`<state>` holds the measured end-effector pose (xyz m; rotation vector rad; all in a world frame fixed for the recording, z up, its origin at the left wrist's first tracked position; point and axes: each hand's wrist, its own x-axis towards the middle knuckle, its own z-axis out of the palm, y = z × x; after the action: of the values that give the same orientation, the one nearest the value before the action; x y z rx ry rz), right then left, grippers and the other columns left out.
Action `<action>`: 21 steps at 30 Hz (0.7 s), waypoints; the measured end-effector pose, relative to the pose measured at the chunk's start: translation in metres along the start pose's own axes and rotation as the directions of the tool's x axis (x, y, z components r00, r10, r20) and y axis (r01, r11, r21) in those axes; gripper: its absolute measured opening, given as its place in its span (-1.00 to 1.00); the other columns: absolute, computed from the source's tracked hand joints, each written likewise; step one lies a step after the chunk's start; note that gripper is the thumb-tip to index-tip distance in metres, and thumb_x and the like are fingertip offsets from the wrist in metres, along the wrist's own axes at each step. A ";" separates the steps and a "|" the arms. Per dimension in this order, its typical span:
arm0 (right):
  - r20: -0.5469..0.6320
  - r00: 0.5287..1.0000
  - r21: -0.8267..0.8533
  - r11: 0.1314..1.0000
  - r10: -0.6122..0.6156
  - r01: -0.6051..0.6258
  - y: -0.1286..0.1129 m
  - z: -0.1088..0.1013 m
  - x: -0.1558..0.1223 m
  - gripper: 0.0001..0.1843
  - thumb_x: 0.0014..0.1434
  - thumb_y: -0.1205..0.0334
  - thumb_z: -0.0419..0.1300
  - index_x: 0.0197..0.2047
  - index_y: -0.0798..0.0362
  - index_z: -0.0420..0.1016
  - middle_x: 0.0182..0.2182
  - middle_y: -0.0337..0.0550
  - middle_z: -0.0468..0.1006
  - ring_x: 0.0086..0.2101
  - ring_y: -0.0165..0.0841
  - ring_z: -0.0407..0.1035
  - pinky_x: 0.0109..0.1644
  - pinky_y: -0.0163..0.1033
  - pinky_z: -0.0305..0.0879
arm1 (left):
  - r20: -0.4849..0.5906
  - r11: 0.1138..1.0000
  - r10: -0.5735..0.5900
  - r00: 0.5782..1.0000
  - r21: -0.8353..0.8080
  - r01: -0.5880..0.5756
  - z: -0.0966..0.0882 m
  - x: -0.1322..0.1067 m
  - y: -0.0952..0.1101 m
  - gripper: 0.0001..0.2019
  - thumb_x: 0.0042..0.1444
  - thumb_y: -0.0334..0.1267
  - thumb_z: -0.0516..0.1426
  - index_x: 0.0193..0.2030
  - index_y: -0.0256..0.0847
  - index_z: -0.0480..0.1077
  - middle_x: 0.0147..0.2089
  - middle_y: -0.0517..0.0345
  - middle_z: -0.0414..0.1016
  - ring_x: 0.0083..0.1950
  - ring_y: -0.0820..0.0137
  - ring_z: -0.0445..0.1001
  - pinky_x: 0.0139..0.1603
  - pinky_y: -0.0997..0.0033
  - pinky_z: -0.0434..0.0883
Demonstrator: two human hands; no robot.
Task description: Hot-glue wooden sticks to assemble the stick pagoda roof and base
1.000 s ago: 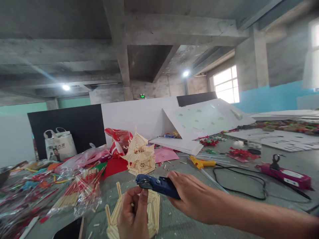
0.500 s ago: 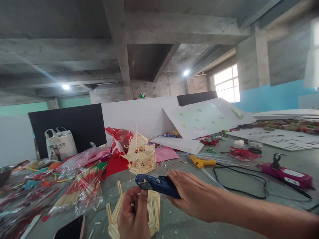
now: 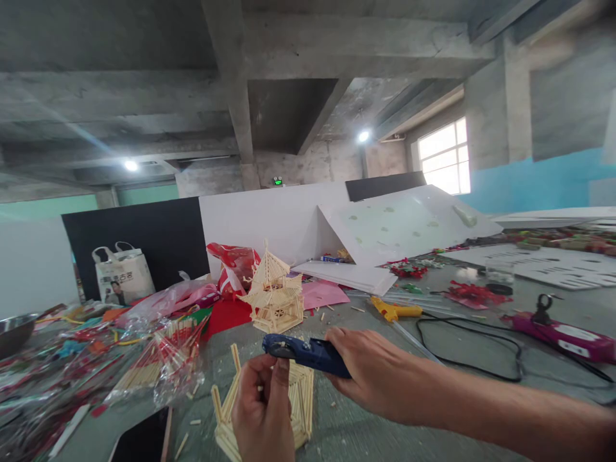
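My right hand (image 3: pixel 368 362) is closed around the handles of a dark blue hand cutter (image 3: pixel 308 354), whose head points left. Just below that head, my left hand (image 3: pixel 267 404) is closed in a pinch. A small pale stick end (image 3: pixel 260 388) shows between its fingers; the rest is hidden. Behind and under the left hand lies a flat, many-sided frame of wooden sticks (image 3: pixel 304 401), with short posts standing at its left side. Farther back stands a small stick-built pagoda (image 3: pixel 276 298) with tiered roofs.
A yellow glue gun (image 3: pixel 394 311) with a black cord lies right of the pagoda. Farther right is a purple power strip (image 3: pixel 563 337). A phone (image 3: pixel 142 439) sits at front left, near bagged sticks (image 3: pixel 176 359). White boards (image 3: pixel 409 224) lean at the back.
The view has shifted slightly, so the scene sits a little farther right. Both hands keep their hold, and the cutter's handles look slightly closer together.
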<state>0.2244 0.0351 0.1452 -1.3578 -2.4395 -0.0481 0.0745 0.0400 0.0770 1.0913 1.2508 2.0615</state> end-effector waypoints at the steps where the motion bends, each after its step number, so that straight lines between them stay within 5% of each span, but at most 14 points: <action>1: -0.003 1.000 -0.002 1.000 0.004 -0.004 0.000 0.000 0.000 -0.88 0.07 0.25 0.03 -0.32 0.12 0.30 -0.40 -0.09 0.47 -0.39 -0.30 0.35 -0.36 -0.27 0.05 | 0.008 1.000 -0.018 1.000 -0.017 0.019 0.000 0.000 0.000 -0.62 -0.16 0.10 0.18 -0.44 -0.20 0.28 -0.73 0.46 0.01 -0.72 0.62 0.00 -0.74 0.64 -0.03; 16: 0.000 1.000 -0.006 1.000 0.002 -0.002 -0.002 -0.002 0.000 -0.85 0.08 0.23 0.03 -0.30 0.13 0.30 -0.37 -0.06 0.47 -0.35 -0.26 0.37 -0.33 -0.25 0.11 | 0.013 0.999 -0.044 0.999 0.012 0.044 -0.003 0.000 -0.001 -0.61 -0.19 0.11 0.18 -0.44 -0.18 0.27 -0.74 0.44 0.08 -0.71 0.57 0.04 -0.72 0.59 0.02; 21: -0.010 1.000 -0.027 1.000 0.006 -0.006 -0.001 0.000 0.001 -0.86 0.07 0.24 0.03 -0.32 0.13 0.30 -0.39 -0.07 0.48 -0.39 -0.27 0.37 -0.38 -0.27 0.05 | -0.056 0.975 0.032 0.998 0.221 -0.019 -0.003 -0.003 0.004 -0.65 -0.12 0.11 0.13 -0.46 -0.16 0.28 -0.66 0.37 0.19 -0.64 0.52 0.13 -0.60 0.52 0.12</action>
<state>0.2227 0.0352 0.1462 -1.3736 -2.4351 -0.0866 0.0736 0.0340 0.0784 1.1554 1.5320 2.0234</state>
